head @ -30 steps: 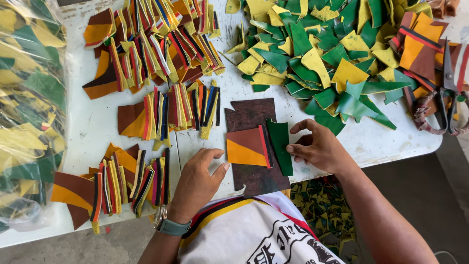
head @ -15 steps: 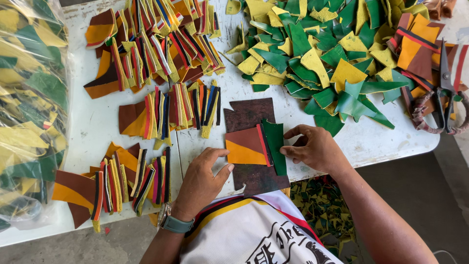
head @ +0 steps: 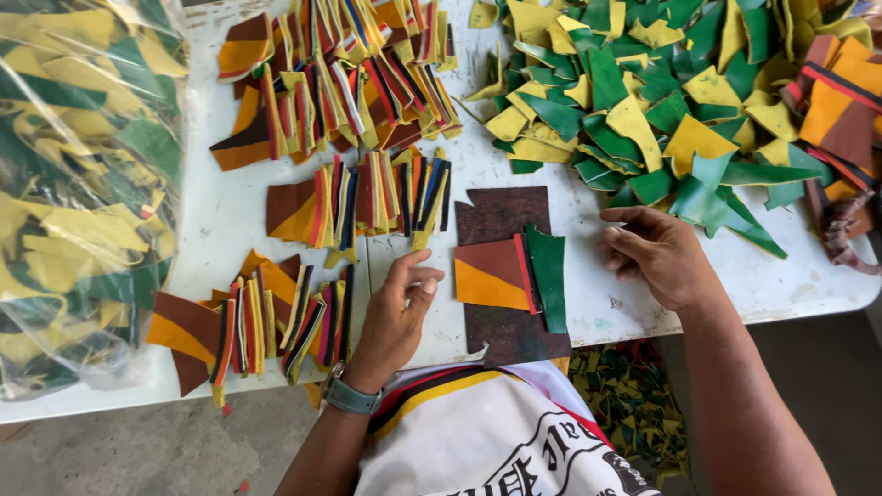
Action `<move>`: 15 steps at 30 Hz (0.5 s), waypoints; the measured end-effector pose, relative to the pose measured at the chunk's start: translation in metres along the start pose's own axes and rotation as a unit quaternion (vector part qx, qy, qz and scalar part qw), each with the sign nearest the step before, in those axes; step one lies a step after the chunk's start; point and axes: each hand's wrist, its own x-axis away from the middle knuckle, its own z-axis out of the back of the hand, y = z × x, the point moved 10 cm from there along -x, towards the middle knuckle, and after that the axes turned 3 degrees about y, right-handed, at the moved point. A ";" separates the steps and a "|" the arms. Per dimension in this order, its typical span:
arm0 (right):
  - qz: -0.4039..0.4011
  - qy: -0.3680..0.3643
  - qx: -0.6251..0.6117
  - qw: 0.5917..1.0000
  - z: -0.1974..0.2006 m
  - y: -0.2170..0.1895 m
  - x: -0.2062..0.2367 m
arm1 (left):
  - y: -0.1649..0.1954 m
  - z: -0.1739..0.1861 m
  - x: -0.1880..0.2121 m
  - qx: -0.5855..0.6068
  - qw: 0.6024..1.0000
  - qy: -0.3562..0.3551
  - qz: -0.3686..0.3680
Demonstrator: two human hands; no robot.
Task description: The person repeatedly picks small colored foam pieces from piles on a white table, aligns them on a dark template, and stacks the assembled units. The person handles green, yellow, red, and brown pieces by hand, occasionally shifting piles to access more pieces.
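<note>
A dark brown board (head: 503, 213) lies on the white table (head: 230, 220) in front of me. On it sits a small stack of leather pieces: an orange and brown piece (head: 487, 274), a thin red strip (head: 525, 274) and a green piece (head: 549, 271). My left hand (head: 397, 317) rests on the table just left of the stack, fingers loosely curled, holding nothing. My right hand (head: 654, 253) lies flat to the right of the green piece, fingers apart and empty. A watch (head: 349, 397) is on my left wrist.
Fanned rows of assembled multicoloured pieces (head: 358, 197) lie left of the board, more at the back (head: 340, 73) and front left (head: 248, 321). A heap of green and yellow cut pieces (head: 661, 101) fills the back right. A clear bag of scraps (head: 78, 184) stands at left. Scraps litter the floor (head: 634, 395).
My right hand has let go of the green piece and drawn away to the right. My left hand has lifted slightly off the table beside the stack.
</note>
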 end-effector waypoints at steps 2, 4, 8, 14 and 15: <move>0.001 -0.001 0.020 1.000 -0.001 0.001 0.000 | 0.000 -0.005 0.001 -0.011 1.000 -0.018 -0.009; 0.009 0.008 0.057 0.998 -0.003 -0.002 0.003 | 0.001 -0.008 0.001 -0.011 0.999 -0.027 -0.016; 0.006 0.010 0.044 0.999 -0.011 -0.012 0.007 | 0.005 -0.013 0.002 -0.025 0.998 -0.043 -0.034; -0.006 -0.008 0.021 1.000 -0.018 -0.024 0.007 | 0.004 -0.017 0.003 -0.044 0.997 -0.069 -0.003; -0.007 -0.010 0.019 1.000 -0.019 -0.023 0.007 | 0.005 -0.017 0.004 -0.045 0.997 -0.068 -0.007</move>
